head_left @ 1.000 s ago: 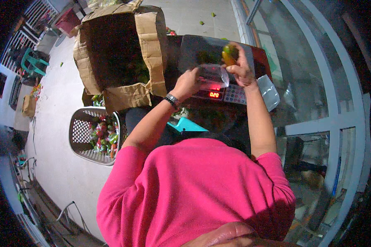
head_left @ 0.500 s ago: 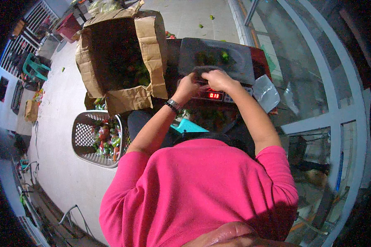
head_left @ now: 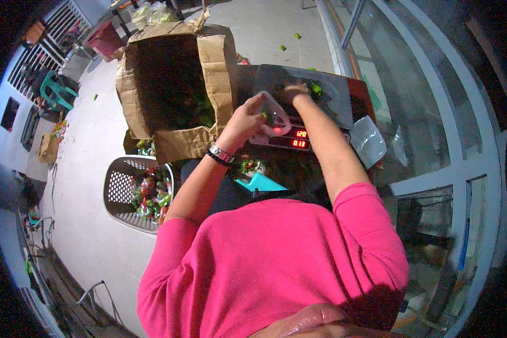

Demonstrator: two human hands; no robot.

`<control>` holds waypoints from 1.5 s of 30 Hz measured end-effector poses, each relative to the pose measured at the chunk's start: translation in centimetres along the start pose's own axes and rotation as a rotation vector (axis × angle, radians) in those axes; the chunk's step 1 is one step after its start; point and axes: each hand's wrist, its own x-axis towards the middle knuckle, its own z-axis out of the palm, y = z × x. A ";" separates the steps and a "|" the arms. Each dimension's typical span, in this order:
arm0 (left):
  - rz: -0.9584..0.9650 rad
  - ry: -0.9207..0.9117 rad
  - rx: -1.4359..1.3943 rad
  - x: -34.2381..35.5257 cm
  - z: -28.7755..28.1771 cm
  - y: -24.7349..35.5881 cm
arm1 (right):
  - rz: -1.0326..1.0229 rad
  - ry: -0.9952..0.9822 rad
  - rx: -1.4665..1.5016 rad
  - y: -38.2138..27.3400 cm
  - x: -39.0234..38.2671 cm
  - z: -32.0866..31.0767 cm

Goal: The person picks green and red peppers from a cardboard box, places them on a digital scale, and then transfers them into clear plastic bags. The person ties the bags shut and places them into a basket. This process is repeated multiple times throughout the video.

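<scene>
My left hand (head_left: 245,121) grips an open clear plastic bag (head_left: 277,115), which has something small and green inside, in front of the digital scale (head_left: 279,143) with its lit red display. My right hand (head_left: 296,92) reaches onto the scale's dark platform (head_left: 335,107) beside green peppers (head_left: 315,90); its fingers are blurred and shadowed, so what they hold is unclear. Just left of the scale stands a large brown paper-lined box (head_left: 217,79), its dark inside showing some green produce. More clear bags (head_left: 369,141) lie at the scale's right.
A pale laundry basket (head_left: 118,197) of bagged produce sits on the floor at lower left, near a turquoise plastic object (head_left: 262,185). A glass-panelled frame (head_left: 459,169) borders the right. A green chair (head_left: 62,90), red bin (head_left: 104,42) and scattered peppers (head_left: 297,36) are farther off.
My right hand held a greenish-orange pepper over the bag, then came down to my left hand; now it is on the platform, apart from my left hand, which still holds the bag.
</scene>
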 end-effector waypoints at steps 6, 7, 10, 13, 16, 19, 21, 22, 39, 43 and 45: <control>0.086 -0.104 -0.046 3.9 -0.2 -0.5 | -0.190 0.322 0.426 2.5 -1.5 0.1; 0.031 -0.148 -0.066 4.7 0.1 -0.3 | -0.133 0.303 0.736 2.9 -3.5 -2.1; 0.017 -0.227 -0.019 6.7 2.3 1.4 | -0.124 0.298 1.456 4.8 -9.6 -8.1; -0.071 -0.296 -0.287 9.4 3.5 0.8 | -0.546 -0.042 1.885 6.4 -12.6 -8.7; 0.690 -0.452 0.045 15.9 0.5 -6.4 | -0.683 0.026 1.605 7.1 -10.1 -4.4; 0.681 -0.404 0.645 15.7 -0.1 -6.5 | -0.534 -0.123 1.384 6.0 -10.0 -4.8; 0.741 -0.412 0.952 15.9 -0.8 -7.3 | -0.407 -0.271 1.325 4.7 -9.6 -5.2; 0.788 -0.421 1.076 16.2 -0.8 -7.5 | -0.358 -0.260 1.251 5.4 -7.2 -3.7; 0.549 -0.219 1.429 11.3 -1.4 -2.2 | -0.510 0.138 0.383 1.5 -8.3 -7.8; 0.700 -0.077 1.342 13.1 -3.1 -5.9 | -0.398 0.179 0.250 -2.2 -6.3 -5.6; 0.666 -0.119 1.199 11.6 -2.5 -2.6 | -0.373 0.153 0.281 -1.7 -5.1 -4.5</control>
